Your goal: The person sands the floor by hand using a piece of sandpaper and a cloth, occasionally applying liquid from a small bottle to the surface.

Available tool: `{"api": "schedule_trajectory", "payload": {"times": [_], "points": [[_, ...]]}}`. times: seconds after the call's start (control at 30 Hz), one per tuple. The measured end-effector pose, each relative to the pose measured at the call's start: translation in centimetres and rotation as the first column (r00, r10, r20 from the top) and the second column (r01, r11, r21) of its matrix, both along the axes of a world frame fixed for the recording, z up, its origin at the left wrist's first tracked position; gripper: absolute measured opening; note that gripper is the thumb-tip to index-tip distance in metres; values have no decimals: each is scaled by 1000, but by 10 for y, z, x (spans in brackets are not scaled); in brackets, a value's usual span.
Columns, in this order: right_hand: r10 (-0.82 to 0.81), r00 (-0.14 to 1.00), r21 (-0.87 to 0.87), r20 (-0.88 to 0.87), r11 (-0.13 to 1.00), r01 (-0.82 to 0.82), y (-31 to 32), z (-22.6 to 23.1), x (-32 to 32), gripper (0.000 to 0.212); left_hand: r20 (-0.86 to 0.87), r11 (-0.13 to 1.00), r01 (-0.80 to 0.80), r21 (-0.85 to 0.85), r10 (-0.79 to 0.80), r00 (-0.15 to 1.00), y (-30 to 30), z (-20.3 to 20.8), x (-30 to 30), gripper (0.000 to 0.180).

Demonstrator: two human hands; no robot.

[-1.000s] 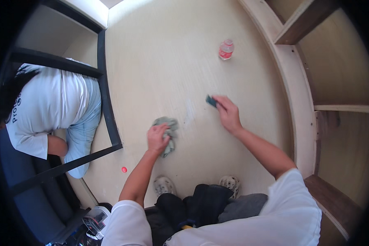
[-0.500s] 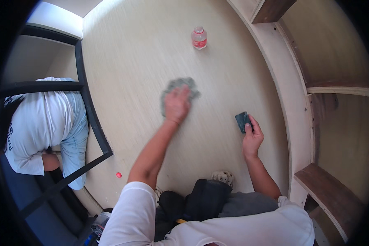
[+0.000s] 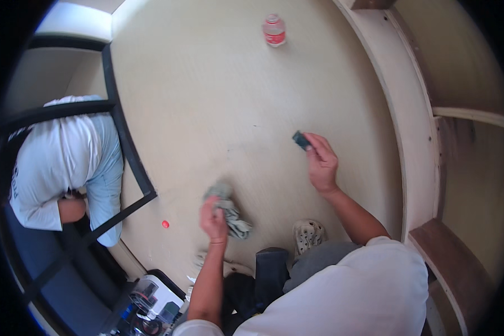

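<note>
The left hand (image 3: pixel 213 221), curled on the rag (image 3: pixel 238 225), has drawn back across the floor (image 3: pixel 196 101), uncovering small marks (image 3: pixel 255 126). The right hand (image 3: pixel 322 165) has swung inward, pinching the pad (image 3: pixel 301 140); whether that touches the floor is unclear.

The rag (image 3: pixel 233 215) is wrinkled cloth, the bottle (image 3: pixel 274 31) clear plastic

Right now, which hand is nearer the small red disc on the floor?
Left. The left hand, holding a greenish cloth, is right of the small red disc; the right hand is farther right and farther ahead.
</note>
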State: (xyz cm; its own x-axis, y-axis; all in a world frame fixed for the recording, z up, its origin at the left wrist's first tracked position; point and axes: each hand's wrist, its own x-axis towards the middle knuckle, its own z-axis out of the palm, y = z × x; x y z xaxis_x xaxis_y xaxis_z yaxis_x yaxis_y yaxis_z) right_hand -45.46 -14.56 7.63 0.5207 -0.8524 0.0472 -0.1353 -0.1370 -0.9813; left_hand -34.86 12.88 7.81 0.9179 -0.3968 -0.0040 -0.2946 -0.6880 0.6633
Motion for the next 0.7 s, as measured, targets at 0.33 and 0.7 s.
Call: {"api": "schedule_trajectory", "payload": {"times": [0.33, 0.7], "points": [[221, 952, -212, -214, 940, -266, 28, 0, -21, 31, -16, 865, 200, 461, -217, 976, 9, -45, 10, 70], [2, 904, -453, -428, 864, -217, -86, -46, 118, 105, 223, 917, 229, 327, -311, 924, 16, -51, -24, 44]]}}
